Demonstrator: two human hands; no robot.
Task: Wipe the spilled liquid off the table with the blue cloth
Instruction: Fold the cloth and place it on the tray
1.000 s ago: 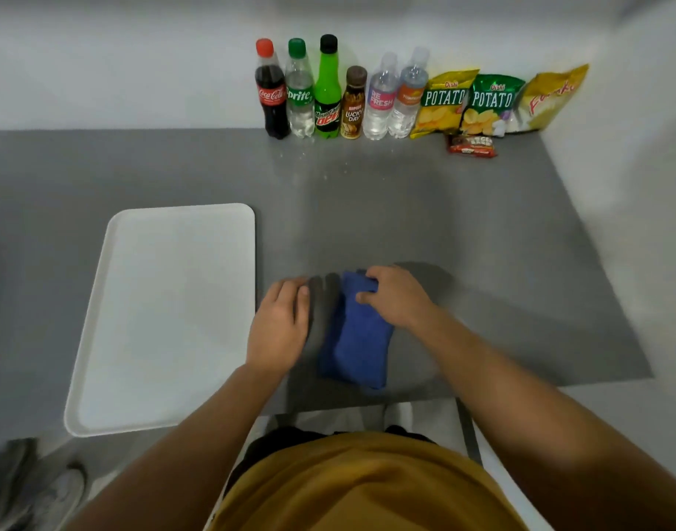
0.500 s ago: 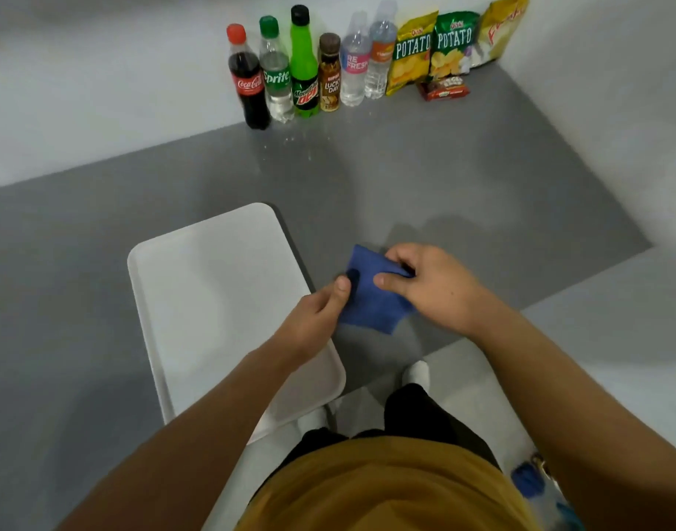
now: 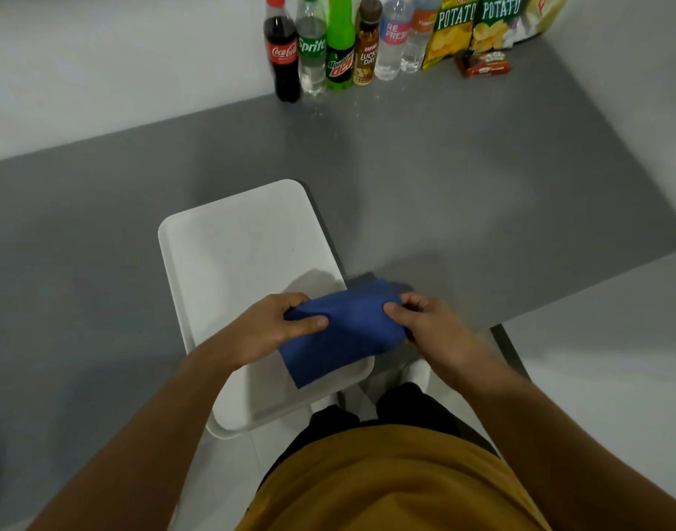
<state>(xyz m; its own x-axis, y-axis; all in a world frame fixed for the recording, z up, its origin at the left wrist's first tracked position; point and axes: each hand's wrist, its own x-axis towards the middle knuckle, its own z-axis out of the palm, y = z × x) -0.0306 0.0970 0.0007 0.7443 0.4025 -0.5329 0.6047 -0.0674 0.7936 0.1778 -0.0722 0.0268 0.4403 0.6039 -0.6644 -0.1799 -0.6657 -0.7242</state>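
Observation:
The blue cloth (image 3: 342,331) is folded and held up between both hands, over the near right corner of the white tray (image 3: 233,254). My left hand (image 3: 267,329) pinches its left end, thumb on top. My right hand (image 3: 432,327) grips its right end. Small wet droplets (image 3: 340,109) glint on the grey table (image 3: 463,178) just in front of the bottles at the back. The cloth is far from those droplets.
A row of drink bottles (image 3: 328,47) stands against the back wall, with potato chip bags (image 3: 474,28) and a small red snack pack (image 3: 482,65) to their right. The tray overhangs the table's near edge. A wall closes the right side.
The cloth has left the table surface and now hangs between both hands over the tray's corner. The view has swung left and tilted, so the bottles sit higher in frame.

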